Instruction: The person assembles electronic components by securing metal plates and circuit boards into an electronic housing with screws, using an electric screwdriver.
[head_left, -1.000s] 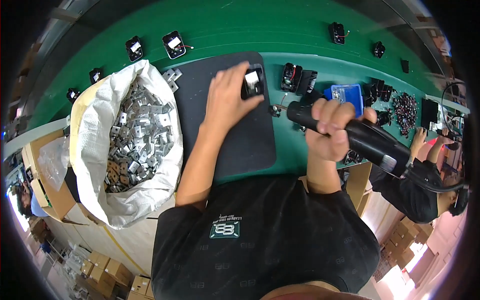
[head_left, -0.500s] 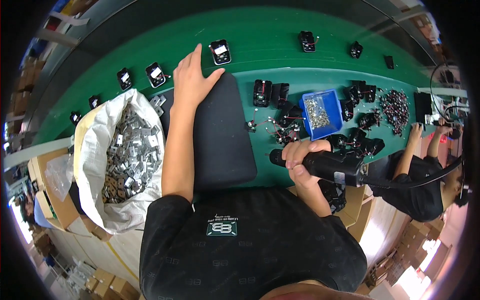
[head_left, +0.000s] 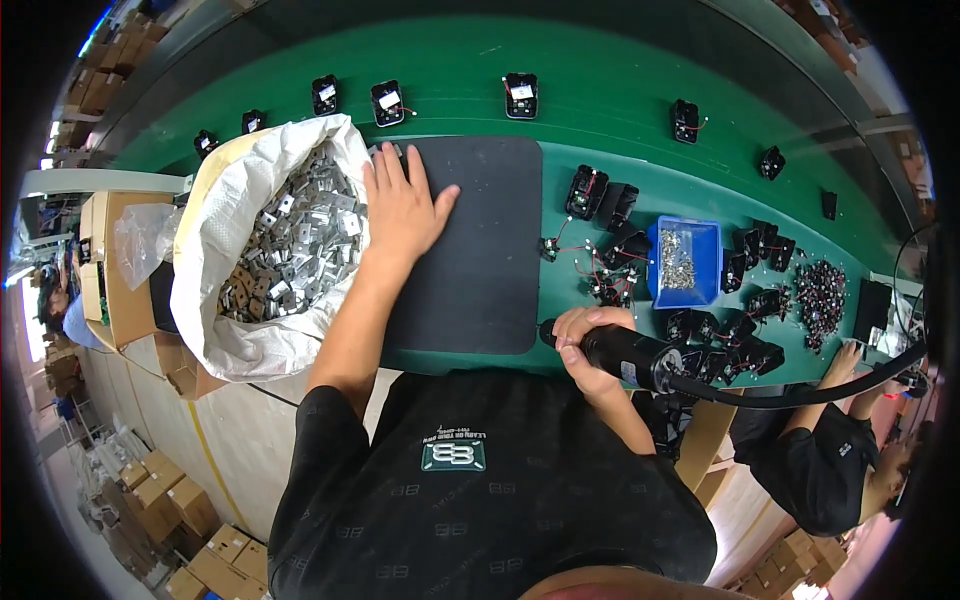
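My left hand (head_left: 408, 212) lies palm down with fingers spread over the left part of a black mat (head_left: 475, 250), beside the mouth of a white woven sack (head_left: 205, 285). The sack holds many small bent metal plates (head_left: 290, 245). A few loose plates show by my fingertips; whether I touch them I cannot tell. My right hand (head_left: 588, 345) is wrapped round a black electric screwdriver (head_left: 632, 358) with a thick cable, held near the bench's front edge. Its tip points left, over the mat's lower right corner.
Black plastic housings (head_left: 521, 95) with red wires stand in a row along the green belt (head_left: 450, 70). Right of the mat are a blue bin (head_left: 690, 293) of screws, more black housings (head_left: 587, 190) and a heap of small wired parts (head_left: 822, 300). A co-worker (head_left: 825, 460) works at far right.
My left hand has drawn back from the belt's edge towards the mat's left side by the sack. The right hand still grips the screwdriver. The whole view has shifted.
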